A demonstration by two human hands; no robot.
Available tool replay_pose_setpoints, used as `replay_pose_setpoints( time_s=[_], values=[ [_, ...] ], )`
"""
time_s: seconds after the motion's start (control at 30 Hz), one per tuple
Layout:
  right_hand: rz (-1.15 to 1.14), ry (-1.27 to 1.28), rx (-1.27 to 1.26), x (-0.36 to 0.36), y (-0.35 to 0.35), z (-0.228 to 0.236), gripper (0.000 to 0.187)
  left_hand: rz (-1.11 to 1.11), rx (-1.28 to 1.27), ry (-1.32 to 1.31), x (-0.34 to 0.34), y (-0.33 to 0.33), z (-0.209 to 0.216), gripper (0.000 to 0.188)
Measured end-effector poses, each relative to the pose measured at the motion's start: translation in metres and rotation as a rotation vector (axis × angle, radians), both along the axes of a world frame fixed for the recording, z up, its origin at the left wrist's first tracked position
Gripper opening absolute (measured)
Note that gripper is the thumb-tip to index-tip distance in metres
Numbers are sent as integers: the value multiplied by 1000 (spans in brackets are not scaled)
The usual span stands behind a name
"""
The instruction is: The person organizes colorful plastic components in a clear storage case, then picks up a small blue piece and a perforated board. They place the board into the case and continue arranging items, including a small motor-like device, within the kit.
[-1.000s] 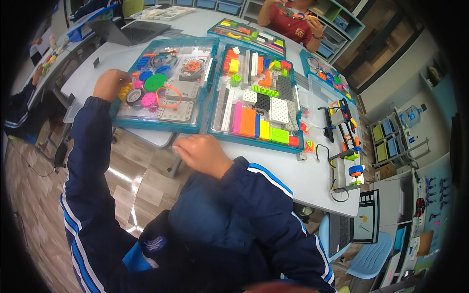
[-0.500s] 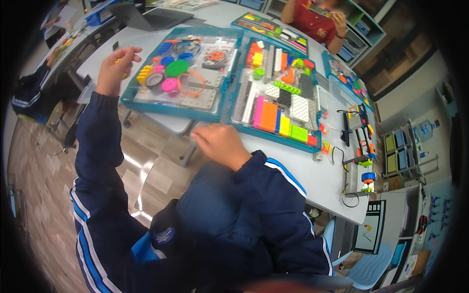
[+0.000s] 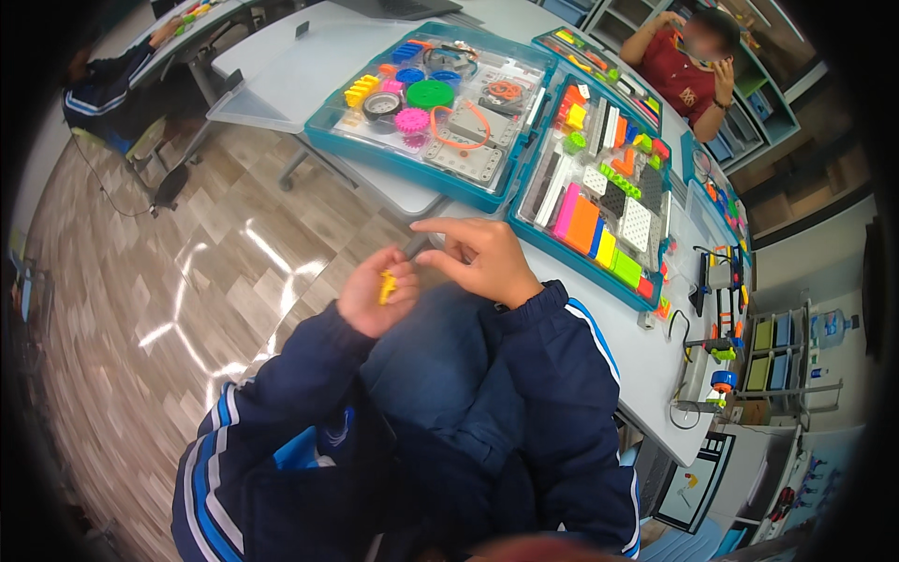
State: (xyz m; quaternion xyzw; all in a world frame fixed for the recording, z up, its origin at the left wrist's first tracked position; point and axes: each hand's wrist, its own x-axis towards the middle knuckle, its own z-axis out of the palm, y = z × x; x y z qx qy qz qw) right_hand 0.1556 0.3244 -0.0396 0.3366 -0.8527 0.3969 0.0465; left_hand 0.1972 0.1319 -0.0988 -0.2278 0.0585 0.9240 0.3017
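Observation:
My left hand [image 3: 376, 292] is held over my lap with its fingers curled around a small yellow building piece [image 3: 387, 287]. My right hand [image 3: 485, 258] meets it near the table edge. Between the right thumb and forefinger, right at the left fingertips, sits a small dark grey piece [image 3: 415, 246]; whether the left fingers also grip it I cannot tell. Beyond the hands lie two teal-edged cases of building parts: the left case [image 3: 412, 178] has gears, a wheel and grey plates, the right case [image 3: 585, 281] coloured beams and blocks.
The white table [image 3: 571, 328] carries an assembled model [image 3: 716, 347] with cables at the right. A laptop [image 3: 688, 482] stands below its right end. Across the table a person in a red shirt [image 3: 684, 80] raises both hands. Another case [image 3: 646, 108] lies before that person.
My left hand has come from beside the left case, down and right, to my right hand. The dark grey piece now shows between them. The view has also shifted.

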Motion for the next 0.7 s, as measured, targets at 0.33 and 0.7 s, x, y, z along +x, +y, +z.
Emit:
replay_pose_setpoints(
  time_s=[0.33, 0.7],
  values=[
    [226, 19, 49, -9, 5, -4, 24, 24, 164, 270, -13, 43, -17, 24],
    [79, -171, -37, -10, 5, -8, 14, -62, -34, 206, -15, 47, -8, 22]
  ],
)
